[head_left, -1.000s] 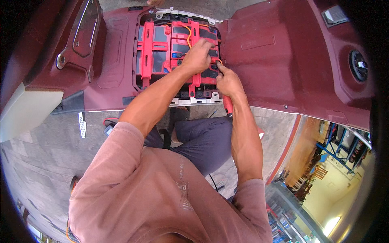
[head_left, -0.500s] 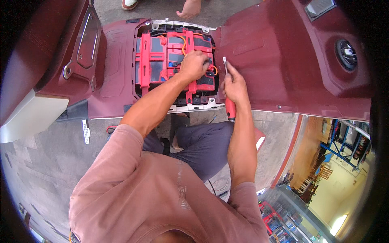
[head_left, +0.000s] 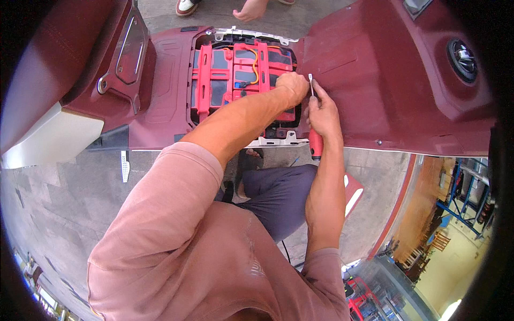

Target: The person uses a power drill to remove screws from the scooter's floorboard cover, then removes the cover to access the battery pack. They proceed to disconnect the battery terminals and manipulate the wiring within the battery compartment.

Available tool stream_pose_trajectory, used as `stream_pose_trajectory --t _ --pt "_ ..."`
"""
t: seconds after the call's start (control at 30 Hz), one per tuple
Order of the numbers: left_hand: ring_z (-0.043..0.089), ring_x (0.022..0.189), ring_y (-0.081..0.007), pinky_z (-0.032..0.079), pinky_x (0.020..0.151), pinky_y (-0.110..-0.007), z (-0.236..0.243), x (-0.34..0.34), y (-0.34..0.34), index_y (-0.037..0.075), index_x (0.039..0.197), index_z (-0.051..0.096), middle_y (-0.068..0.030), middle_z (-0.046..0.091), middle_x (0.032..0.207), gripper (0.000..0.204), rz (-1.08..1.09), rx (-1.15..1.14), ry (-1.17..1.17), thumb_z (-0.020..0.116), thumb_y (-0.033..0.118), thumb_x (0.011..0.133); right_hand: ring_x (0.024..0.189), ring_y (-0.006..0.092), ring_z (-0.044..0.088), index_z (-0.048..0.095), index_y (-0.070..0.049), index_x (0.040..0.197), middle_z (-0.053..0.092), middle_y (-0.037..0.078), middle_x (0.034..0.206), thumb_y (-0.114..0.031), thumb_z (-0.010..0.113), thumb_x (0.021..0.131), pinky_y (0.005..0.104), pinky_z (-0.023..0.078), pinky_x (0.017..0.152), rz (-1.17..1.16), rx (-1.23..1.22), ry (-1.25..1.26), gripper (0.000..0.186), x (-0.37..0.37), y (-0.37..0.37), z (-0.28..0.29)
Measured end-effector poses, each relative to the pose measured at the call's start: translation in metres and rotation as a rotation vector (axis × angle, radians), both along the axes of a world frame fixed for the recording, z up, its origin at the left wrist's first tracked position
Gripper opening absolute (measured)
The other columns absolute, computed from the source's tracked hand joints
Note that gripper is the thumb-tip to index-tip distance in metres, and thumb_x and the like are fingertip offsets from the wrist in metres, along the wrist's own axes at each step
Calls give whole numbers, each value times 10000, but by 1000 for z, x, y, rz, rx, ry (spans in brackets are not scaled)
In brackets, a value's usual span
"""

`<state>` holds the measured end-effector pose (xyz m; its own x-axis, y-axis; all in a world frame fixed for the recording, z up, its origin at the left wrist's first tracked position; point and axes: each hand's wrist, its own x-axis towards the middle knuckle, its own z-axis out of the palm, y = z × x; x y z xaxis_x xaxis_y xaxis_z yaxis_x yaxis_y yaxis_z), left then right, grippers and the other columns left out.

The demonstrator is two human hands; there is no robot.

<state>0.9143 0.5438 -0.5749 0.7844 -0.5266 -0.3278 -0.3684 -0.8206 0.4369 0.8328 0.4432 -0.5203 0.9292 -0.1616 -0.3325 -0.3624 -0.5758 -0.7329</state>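
Note:
My right hand (head_left: 324, 116) is wrapped round a screwdriver (head_left: 316, 145) with a red handle. Its metal shaft points away from me and ends in a pale tip. Just left of that tip, my left hand (head_left: 292, 88) is closed, its fingertips turned down and hidden, so what it pinches cannot be made out. Under the left hand and forearm lies a bank of red batteries (head_left: 218, 93) with dark tops, crossed by red straps (head_left: 204, 85). An orange cable (head_left: 256, 67) curves over them. They sit in an opening in the maroon floorboard (head_left: 166, 80) of a scooter.
White trim brackets (head_left: 276, 142) edge the opening. The maroon front panel (head_left: 369, 80) rises on the right, the seat side on the left. Another person's hand (head_left: 250, 10) hangs at the far side. A white perforated strip (head_left: 125, 166) lies on the floor.
My left hand has moved right, from above the batteries to beside the screwdriver tip. My right hand keeps its hold on the screwdriver. The whole view has shifted slightly.

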Motion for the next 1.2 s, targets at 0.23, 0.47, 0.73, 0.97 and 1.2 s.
stream_pose_trajectory --t 0.23,0.47,0.73,0.97,1.2 --pt "708 878 -338 582 728 -449 -14 -10 15 94 864 758 -171 715 952 189 -104 -77 -142 614 212 833 533 126 574 484 -130 1420 621 80 667 -132 486 947 333 493 517 -30 11 59 472 3 -5 0" --pt "689 780 -357 563 679 -467 -35 -5 36 88 947 677 -169 677 823 179 -244 -242 -315 608 182 811 495 119 542 453 -174 1447 591 48 636 -122 482 957 305 467 464 -26 68 103 494 7 -5 -3" --pt "672 789 -381 547 694 -487 -44 15 53 67 992 654 -174 660 879 244 -476 -305 -324 641 175 774 548 139 592 460 -171 1438 634 87 683 -125 522 933 336 496 518 -58 116 136 511 1 -6 3" --pt "653 789 -399 523 698 -497 -36 37 42 65 926 649 -194 669 810 208 -569 -285 -187 664 204 771 479 97 520 440 -187 1456 583 31 620 -147 536 948 286 446 438 -53 86 71 519 1 -6 0" --pt "648 767 -362 498 665 -462 -32 65 24 82 867 650 -154 668 786 189 -768 -222 -20 676 168 701 568 132 594 488 -167 1415 664 97 719 -150 577 916 326 484 528 -76 143 99 507 1 -6 4"
